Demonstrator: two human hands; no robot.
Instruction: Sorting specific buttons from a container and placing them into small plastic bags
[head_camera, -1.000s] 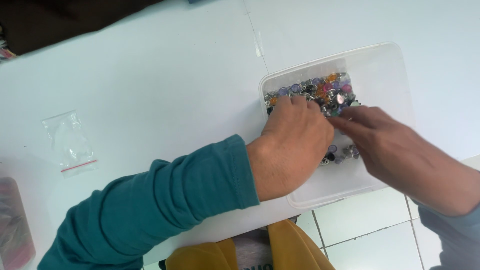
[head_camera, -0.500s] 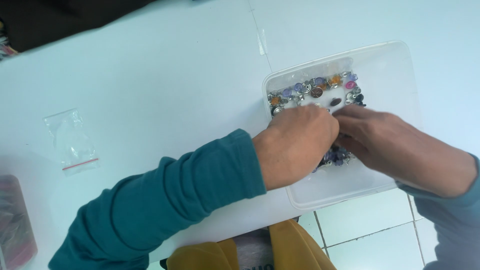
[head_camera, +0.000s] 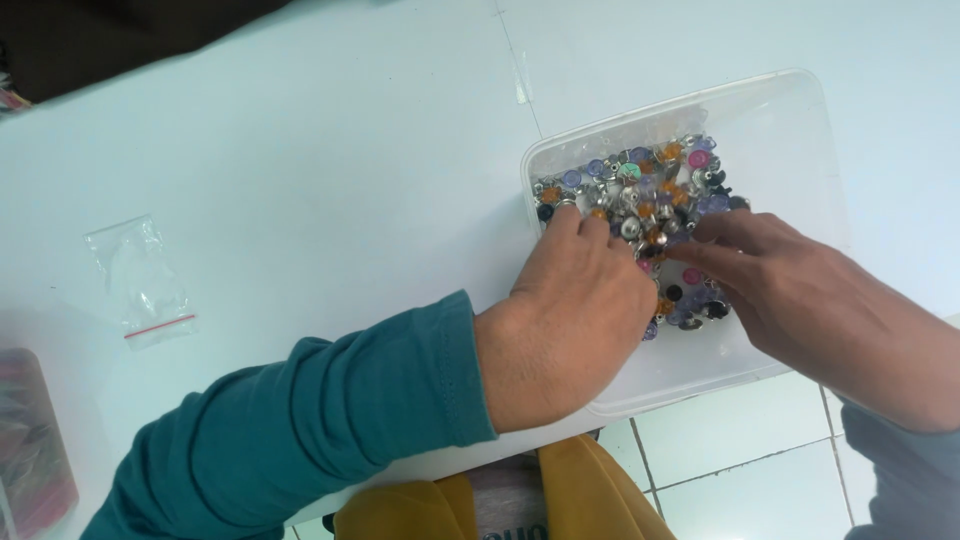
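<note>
Coloured beads (head_camera: 645, 205) beneath both hands' grip.

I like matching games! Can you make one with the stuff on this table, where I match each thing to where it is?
Things:
1. small clear bag
2. clear plastic tub
3. pile of little colourful beads
4. left hand

Places:
a. inside the tub
b. lying flat on the table, far left of the hands
c. at the table's near edge, under both hands
d. at the end of the teal sleeve, fingers in the beads

Pairs: 1-b, 2-c, 3-a, 4-d
</note>
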